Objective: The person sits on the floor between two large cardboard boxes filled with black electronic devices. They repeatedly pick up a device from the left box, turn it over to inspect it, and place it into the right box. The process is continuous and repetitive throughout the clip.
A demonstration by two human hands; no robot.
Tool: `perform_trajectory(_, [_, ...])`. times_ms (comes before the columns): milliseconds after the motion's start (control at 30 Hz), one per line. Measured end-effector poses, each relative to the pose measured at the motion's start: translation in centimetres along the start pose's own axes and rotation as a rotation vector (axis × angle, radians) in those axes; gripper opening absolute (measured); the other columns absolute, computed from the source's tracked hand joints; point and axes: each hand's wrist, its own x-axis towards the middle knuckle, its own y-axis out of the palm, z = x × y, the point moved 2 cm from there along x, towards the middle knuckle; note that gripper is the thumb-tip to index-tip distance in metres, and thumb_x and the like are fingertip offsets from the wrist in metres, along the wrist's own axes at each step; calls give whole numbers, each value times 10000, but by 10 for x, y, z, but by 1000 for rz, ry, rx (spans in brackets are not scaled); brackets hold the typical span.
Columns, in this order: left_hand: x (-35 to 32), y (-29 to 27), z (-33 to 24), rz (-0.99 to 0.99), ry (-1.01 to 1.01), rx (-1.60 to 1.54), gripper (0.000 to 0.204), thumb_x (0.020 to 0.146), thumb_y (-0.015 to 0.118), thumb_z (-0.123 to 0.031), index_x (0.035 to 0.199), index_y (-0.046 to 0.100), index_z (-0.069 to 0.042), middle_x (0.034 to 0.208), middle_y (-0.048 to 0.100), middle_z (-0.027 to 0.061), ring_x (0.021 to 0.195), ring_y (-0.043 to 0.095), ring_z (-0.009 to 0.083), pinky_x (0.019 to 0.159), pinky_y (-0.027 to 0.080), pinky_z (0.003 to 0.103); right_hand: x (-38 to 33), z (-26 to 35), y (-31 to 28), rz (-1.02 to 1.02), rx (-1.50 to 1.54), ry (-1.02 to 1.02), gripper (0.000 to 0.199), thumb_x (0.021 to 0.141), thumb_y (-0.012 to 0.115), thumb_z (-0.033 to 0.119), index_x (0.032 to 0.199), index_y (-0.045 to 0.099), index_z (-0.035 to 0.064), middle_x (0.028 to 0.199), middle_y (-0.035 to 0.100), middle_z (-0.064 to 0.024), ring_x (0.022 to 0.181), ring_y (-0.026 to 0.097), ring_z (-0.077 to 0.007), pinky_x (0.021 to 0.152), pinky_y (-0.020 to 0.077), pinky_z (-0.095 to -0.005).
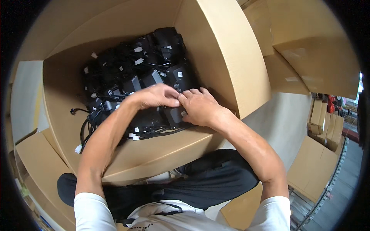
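Note:
Both my hands meet inside a large open cardboard box [135, 163], above rows of black plastic units [169, 42] with cables. My left hand [157, 95] is closed, thumb and fingertips pinched together beside the right fingers; whatever it pinches is too small or hidden to name. My right hand [200, 107] curls over the top of a black plastic unit [174, 118] near the box's front right, fingers bent down and thumb along its side. White connectors [135, 137] on black cables [163, 134] lie along the near side of the units.
The box's right flap [227, 50] stands up beside my right arm. More cardboard boxes [312, 165] stand at the right, next to a roller conveyor [337, 184]. Another carton [40, 169] is at the left. My bent legs [216, 169] are against the box's near side.

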Motion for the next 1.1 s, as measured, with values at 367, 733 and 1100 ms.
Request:
perform_trajectory(367, [74,-4,33,-721,-238,370,443,804,755,-377,812,730,66,716,724,196,631,704,307,636,569,417,4,2,-2,9,-8,-15,586,842,781,310,1315,567,37,1328,607,-152,1311,538,-340,1146,376,-578])
perform_trajectory(733, [60,-27,24,-729,-277,129,343,830,745,-284,697,697,28,606,691,120,511,683,224,573,580,361,28,-6,17,134,-103,-38,610,853,776,331,1341,571,28,1351,592,-171,1313,535,-352,1106,430,-552])
perform_trajectory(1100, [22,-49,19,-503,-66,218,566,912,723,-512,793,707,41,681,710,152,573,693,205,589,566,376,51,-3,32,93,-359,-135,586,783,829,308,1265,633,39,1290,592,-160,1185,606,-323,922,575,-412])
